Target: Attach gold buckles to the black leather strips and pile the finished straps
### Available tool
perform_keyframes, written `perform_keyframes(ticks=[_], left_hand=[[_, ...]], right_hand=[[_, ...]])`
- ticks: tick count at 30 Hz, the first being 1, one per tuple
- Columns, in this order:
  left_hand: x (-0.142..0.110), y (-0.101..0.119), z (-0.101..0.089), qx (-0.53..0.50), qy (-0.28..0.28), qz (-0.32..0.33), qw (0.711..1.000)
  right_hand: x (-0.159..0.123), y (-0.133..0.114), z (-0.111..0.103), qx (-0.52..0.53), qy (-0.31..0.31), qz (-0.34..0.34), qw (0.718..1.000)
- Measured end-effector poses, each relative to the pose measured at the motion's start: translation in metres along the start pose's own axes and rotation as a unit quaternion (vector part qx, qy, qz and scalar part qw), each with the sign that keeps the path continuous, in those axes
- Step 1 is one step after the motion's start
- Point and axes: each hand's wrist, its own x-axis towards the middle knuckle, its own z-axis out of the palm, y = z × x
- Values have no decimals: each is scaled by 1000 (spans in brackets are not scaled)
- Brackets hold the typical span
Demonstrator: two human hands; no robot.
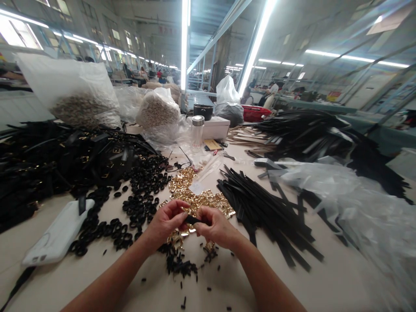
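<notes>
Between my two hands is a short black strap (192, 219), held above a heap of gold buckles (214, 200). My left hand (167, 219) pinches its left end with thumb and forefinger. The right end is gripped by my right hand (212, 223), its fingers curled and partly hiding the strap. Small black loops (143, 208) lie in a large pile to the left of my left hand. To the right of my right hand rests a stack of long black strips (260, 208). Small black offcuts (182, 264) are scattered beneath my wrists.
At the left lies a white corded device (58, 234), with a mound of black buckled straps (81, 160) behind it. A glass bottle (197, 130) and eyeglasses (180, 162) are toward the back. Clear plastic sheeting (351, 195) and more black strips (302, 134) cover the right side.
</notes>
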Motion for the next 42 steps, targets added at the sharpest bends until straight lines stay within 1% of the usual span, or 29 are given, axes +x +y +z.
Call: perform_keyframes(ticks=[3,5,8,10,14,15,17,19,21,23,25,27,31,37,42], left_hand=[[-1,2,1,8,10,14,1000],[0,2,1,11,29,15,999],[3,-1,-3,4,60,3,998],[5,-3,-7,-11,71,-6,997],[8,-6,-12,-64,88,-33,993],[9,-6,-13,-78,93,-40,992],[9,-5,-14,-94,101,-49,989],[10,-5,-15,-97,105,-52,988],[10,-6,-15,-94,102,-52,989],[10,-7,-16,-87,98,-52,990],[10,-8,-16,-75,92,-52,992],[9,-9,-14,-59,76,-50,994],[5,-7,-7,-29,47,-44,997],[4,-1,-1,-23,43,-28,998],[5,-2,-1,-36,32,-9,999]], right_hand=[[1,0,-1,-9,40,-19,999],[1,-1,-2,-2,62,-31,998],[0,-4,-6,19,77,-58,995],[-1,-7,-8,14,72,-72,995],[-3,-8,-9,-26,43,-70,996],[-3,-7,-9,-35,46,-72,996],[-3,-5,-9,-68,76,-85,991],[-4,-5,-10,-113,118,-103,981],[-5,-7,-11,-164,149,-125,967],[-7,-10,-12,-215,165,-145,952],[-8,-12,-10,-263,175,-161,935],[-8,-12,-7,-294,171,-175,924],[-4,-7,2,-305,142,-206,919],[1,-1,6,-307,180,-232,905],[4,5,6,-300,173,-252,904]])
